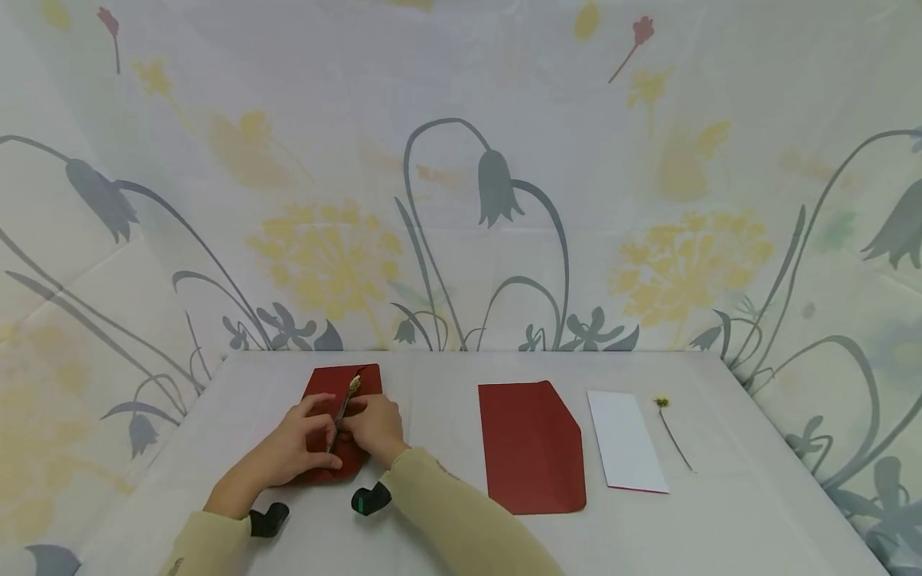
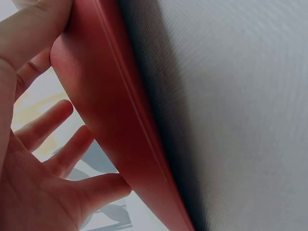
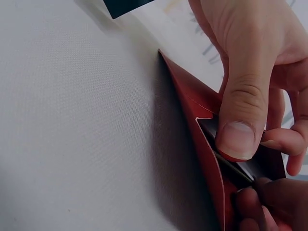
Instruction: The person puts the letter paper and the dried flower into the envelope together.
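Both hands work at a red envelope (image 1: 326,384) at the table's left side. Its mouth is parted, showing a dark inside in the right wrist view. A dried flower (image 1: 354,385) lies along the opening, its pale head toward the back. My left hand (image 1: 297,444) pinches the envelope (image 2: 96,82) by its edge with thumb and forefinger, the other fingers spread. From the other side my right hand (image 1: 376,426) holds the envelope, its thumb (image 3: 243,115) pressed into the opening beside a thin dark stem (image 3: 236,166). The left fingertips (image 3: 276,195) partly hide the stem's end.
Right of centre lie a second red envelope (image 1: 529,448), a white card (image 1: 627,440) with a red lower edge, and another dried flower (image 1: 673,432). A floral-patterned cloth (image 1: 446,264) hangs behind the white table. Black wrist devices (image 1: 270,520) sit at both sleeves.
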{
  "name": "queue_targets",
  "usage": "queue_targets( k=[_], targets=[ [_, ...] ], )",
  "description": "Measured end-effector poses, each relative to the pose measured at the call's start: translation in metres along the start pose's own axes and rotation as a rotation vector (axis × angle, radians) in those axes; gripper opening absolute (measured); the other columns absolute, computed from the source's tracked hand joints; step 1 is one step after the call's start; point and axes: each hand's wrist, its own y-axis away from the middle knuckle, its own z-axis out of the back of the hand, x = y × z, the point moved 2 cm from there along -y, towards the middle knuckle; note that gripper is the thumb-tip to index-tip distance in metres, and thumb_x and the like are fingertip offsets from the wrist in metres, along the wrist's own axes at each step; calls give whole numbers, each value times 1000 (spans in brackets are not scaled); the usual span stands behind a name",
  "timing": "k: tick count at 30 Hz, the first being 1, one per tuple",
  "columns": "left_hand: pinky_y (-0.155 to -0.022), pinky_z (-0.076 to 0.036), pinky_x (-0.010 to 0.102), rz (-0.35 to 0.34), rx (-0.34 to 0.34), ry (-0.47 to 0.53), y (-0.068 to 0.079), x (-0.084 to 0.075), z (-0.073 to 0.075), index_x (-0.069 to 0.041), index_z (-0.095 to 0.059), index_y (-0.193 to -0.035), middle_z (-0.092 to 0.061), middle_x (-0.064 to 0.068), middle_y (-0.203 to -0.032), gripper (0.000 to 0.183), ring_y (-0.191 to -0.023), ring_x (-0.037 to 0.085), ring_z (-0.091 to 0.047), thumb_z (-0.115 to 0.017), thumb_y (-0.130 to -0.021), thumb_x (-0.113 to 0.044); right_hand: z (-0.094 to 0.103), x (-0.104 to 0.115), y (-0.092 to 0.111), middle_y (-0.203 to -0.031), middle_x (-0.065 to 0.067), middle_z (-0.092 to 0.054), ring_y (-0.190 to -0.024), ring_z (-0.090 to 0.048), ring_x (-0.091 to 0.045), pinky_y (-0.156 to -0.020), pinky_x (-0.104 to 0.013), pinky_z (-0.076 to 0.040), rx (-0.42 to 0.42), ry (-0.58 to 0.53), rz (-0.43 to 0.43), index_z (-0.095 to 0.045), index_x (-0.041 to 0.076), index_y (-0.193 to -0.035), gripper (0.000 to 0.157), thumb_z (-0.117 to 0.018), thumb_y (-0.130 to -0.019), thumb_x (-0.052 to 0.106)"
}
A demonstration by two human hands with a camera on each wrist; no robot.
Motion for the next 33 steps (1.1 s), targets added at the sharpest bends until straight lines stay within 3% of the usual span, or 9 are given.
queue_targets(
  k=[4,9,16,23,33],
  targets=[
    [-96,-34,73,-11,-3,-2,0,0,-1,-27,-54,-78,-43,23,-140,36,-127,53,-38,-90,-73,-27,0,0,1,-93,4,-71,-86,-64,-12,-73,-29,-54,-11,-27,-6,-79,16,-101,23,-83,-80,24],
    [-96,-33,74,-24,-18,0,0,-1,0,-26,-54,-78,-42,25,-140,37,-127,54,-37,-90,-72,-25,-2,0,0,-76,9,-68,-73,-63,-7,-65,-25,-52,-16,-58,-3,-80,16,-92,12,-81,-83,23],
    [-96,-32,75,-32,-37,0,1,-1,1,-26,-53,-78,-42,25,-140,38,-126,54,-37,-91,-71,-24,-3,-1,0,-64,9,-65,-61,-62,-5,-60,-23,-51,-7,-97,-42,-79,14,-88,9,-81,-83,21],
    [-96,-33,74,-35,-34,-1,0,0,-1,-26,-54,-78,-42,25,-140,37,-127,54,-37,-91,-72,-25,-2,0,-2,-59,9,-64,-70,-61,-6,-62,-24,-51,-14,-71,-82,-78,16,-81,12,-85,-77,24],
    [-96,-33,75,-20,-37,-11,1,0,0,-26,-54,-78,-40,25,-141,37,-127,55,-36,-90,-72,-23,-2,1,-2,-66,11,-66,-82,-61,-7,-69,-24,-51,23,-55,-67,-81,18,-87,13,-86,-77,24]
  ],
)
